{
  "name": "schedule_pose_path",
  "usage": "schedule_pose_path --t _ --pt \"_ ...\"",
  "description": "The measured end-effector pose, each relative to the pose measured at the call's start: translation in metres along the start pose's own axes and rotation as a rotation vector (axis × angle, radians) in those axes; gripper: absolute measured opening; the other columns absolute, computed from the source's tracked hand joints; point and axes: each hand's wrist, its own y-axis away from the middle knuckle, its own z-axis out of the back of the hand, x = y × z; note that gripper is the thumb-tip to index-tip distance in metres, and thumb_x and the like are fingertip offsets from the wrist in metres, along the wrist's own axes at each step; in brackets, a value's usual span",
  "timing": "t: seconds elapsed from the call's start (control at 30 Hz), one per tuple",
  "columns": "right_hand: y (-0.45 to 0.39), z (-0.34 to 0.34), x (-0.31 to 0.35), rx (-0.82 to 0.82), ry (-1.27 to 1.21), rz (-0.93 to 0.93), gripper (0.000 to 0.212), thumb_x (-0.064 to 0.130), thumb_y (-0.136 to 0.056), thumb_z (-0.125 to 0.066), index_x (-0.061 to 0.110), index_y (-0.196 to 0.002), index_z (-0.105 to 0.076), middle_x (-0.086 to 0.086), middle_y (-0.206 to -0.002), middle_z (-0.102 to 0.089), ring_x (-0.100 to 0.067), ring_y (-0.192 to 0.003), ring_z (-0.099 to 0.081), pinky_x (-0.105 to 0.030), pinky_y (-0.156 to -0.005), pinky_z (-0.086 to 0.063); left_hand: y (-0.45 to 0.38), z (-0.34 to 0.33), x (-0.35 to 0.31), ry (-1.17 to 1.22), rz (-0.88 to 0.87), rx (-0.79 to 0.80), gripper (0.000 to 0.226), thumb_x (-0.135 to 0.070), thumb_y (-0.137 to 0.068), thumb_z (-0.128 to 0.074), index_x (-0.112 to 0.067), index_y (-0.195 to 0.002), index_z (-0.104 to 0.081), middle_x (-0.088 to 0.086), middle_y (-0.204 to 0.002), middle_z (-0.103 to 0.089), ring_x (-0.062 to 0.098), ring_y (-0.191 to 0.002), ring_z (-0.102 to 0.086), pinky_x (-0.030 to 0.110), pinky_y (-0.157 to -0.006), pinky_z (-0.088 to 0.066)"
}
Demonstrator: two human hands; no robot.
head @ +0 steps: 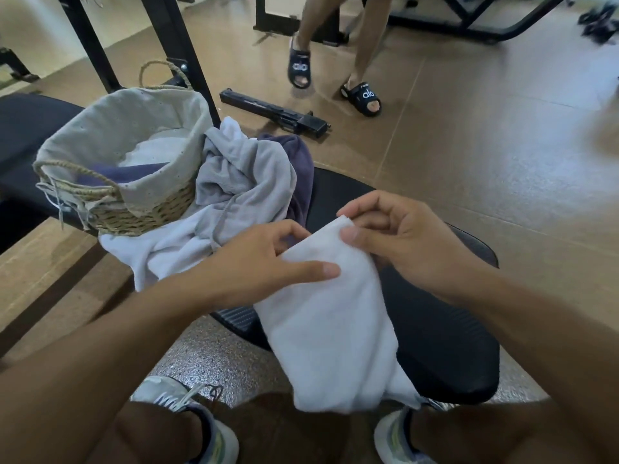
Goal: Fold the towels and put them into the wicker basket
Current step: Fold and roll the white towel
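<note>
A white towel [331, 326] hangs folded lengthwise over a black chair seat [445, 333]. My left hand [264, 259] pinches its upper left edge, thumb lying across the cloth. My right hand [398, 236] pinches the top corner between thumb and fingers. The wicker basket [140, 209] with a grey cloth liner stands to the left on a black cushion; a white towel and a dark blue one lie inside it. Beside the basket lies a heap of unfolded towels: a grey one [241, 175], a white one [174, 249] and a dark purple one [298, 172].
Another person's legs in black slides [363, 98] stand on the brown floor ahead. A black metal part [274, 112] lies on the floor near them. Black frame legs [181, 45] rise behind the basket. My own shoes [197, 416] are below.
</note>
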Motion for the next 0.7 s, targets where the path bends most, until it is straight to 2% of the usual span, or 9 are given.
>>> schedule_pose_path --t 0.07,0.17,0.27,0.33,0.4,0.47,0.63,0.7 --pt "-0.001 -0.007 -0.001 0.002 -0.008 0.008 0.017 0.020 -0.088 -0.075 0.015 -0.103 -0.068 -0.004 -0.090 -0.078 -0.013 -0.077 -0.072 -0.035 -0.069 -0.057 -0.005 -0.005 0.006 -0.074 -0.128 -0.087 0.048 -0.067 -0.063 -0.079 -0.026 -0.086 -0.068 -0.008 -0.076 -0.071 0.003 -0.065 -0.062 0.024 -0.062 -0.047" --pt "-0.001 -0.013 0.000 0.004 -0.012 0.039 0.021 0.021 -0.083 -0.079 0.015 -0.100 -0.069 -0.002 -0.089 -0.079 -0.015 -0.082 -0.076 -0.029 -0.074 -0.059 -0.010 -0.010 0.009 -0.138 -0.245 -0.170 0.037 -0.054 -0.076 -0.079 -0.020 -0.081 -0.068 0.000 -0.067 -0.061 0.000 -0.058 -0.045 0.020 -0.054 -0.036" --pt "-0.005 -0.010 -0.002 0.066 0.042 -0.003 0.032 0.031 -0.077 -0.081 0.017 -0.104 -0.070 -0.001 -0.093 -0.079 -0.015 -0.089 -0.076 -0.031 -0.084 -0.060 -0.009 -0.009 0.011 -0.142 -0.291 -0.194 0.031 -0.048 -0.084 -0.076 -0.019 -0.081 -0.067 0.001 -0.067 -0.059 0.003 -0.059 -0.046 0.024 -0.054 -0.036" --pt "-0.007 -0.007 -0.007 0.202 0.068 -0.110 0.042 0.035 -0.075 -0.083 0.016 -0.110 -0.069 -0.002 -0.102 -0.078 -0.018 -0.098 -0.075 -0.040 -0.094 -0.058 -0.008 -0.006 0.009 -0.095 -0.315 -0.205 0.023 -0.038 -0.088 -0.075 -0.017 -0.085 -0.067 0.001 -0.075 -0.065 0.006 -0.064 -0.053 0.021 -0.058 -0.041" --pt "-0.007 -0.007 -0.014 0.351 0.140 -0.188 0.041 0.032 -0.078 -0.084 0.016 -0.114 -0.071 0.000 -0.110 -0.077 -0.018 -0.104 -0.074 -0.045 -0.099 -0.056 -0.007 -0.002 0.007 -0.069 -0.329 -0.253 0.017 -0.030 -0.088 -0.074 -0.016 -0.085 -0.065 -0.002 -0.078 -0.065 0.000 -0.067 -0.054 0.013 -0.060 -0.041" --pt "-0.008 -0.005 -0.019 0.425 0.219 -0.223 0.034 0.028 -0.082 -0.084 0.017 -0.112 -0.074 0.004 -0.110 -0.077 -0.014 -0.104 -0.074 -0.043 -0.099 -0.056 -0.006 0.004 0.006 -0.089 -0.322 -0.337 0.016 -0.030 -0.088 -0.074 -0.022 -0.081 -0.061 -0.012 -0.073 -0.062 -0.003 -0.066 -0.053 0.010 -0.062 -0.039" --pt "-0.012 0.008 -0.008 0.457 0.264 -0.229 0.033 0.031 -0.083 -0.081 0.015 -0.111 -0.075 0.002 -0.111 -0.077 -0.018 -0.105 -0.073 -0.048 -0.101 -0.054 -0.007 0.027 0.008 -0.076 -0.193 -0.568 0.017 -0.038 -0.092 -0.068 -0.026 -0.087 -0.057 -0.014 -0.074 -0.060 -0.007 -0.066 -0.051 0.009 -0.060 -0.038" --pt "-0.012 0.016 -0.002 0.474 0.263 -0.209 0.032 0.025 -0.087 -0.078 0.017 -0.117 -0.071 0.001 -0.115 -0.076 -0.019 -0.107 -0.072 -0.048 -0.100 -0.054 -0.007 0.033 0.008 0.008 -0.170 -0.626 0.015 -0.040 -0.095 -0.064 -0.028 -0.090 -0.056 -0.013 -0.082 -0.062 -0.006 -0.067 -0.052 0.017 -0.064 -0.042"
